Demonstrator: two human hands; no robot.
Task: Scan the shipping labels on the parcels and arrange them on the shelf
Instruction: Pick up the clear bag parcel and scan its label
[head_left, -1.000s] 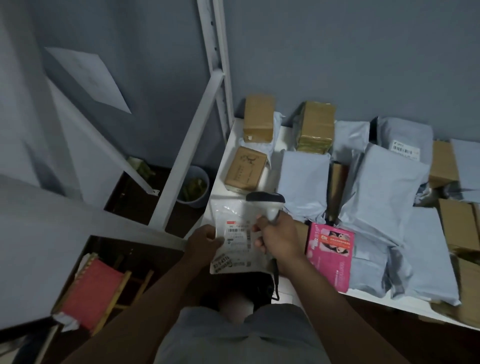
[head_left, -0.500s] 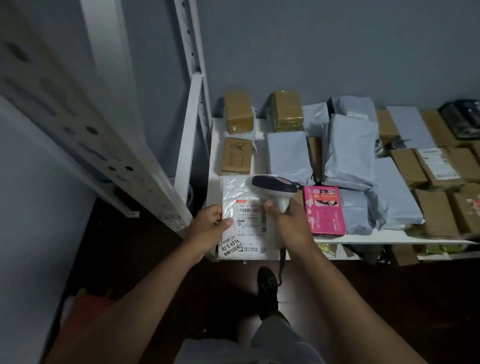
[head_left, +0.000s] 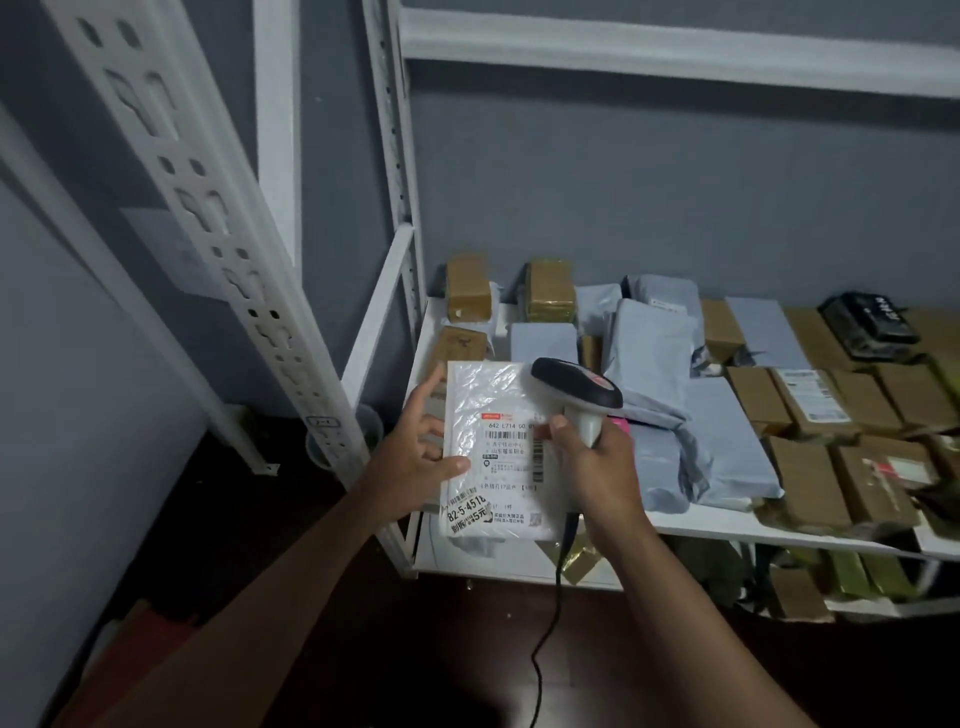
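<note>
Left hand (head_left: 415, 457) pinches the parcel (head_left: 493, 452) flat; right hand (head_left: 597, 467) clenches the scanner (head_left: 576, 389) — tilt its nose onto the barcode, label (head_left: 506, 462) kept taut.

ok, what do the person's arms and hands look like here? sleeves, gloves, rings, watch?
Both forearms are bare as far as the frame shows; no sleeve edge is in view. The left hand and right hand wear no gloves. No watch, band or ring shows on either wrist or on the visible fingers. The light is dim, so small marks cannot be told.
</note>
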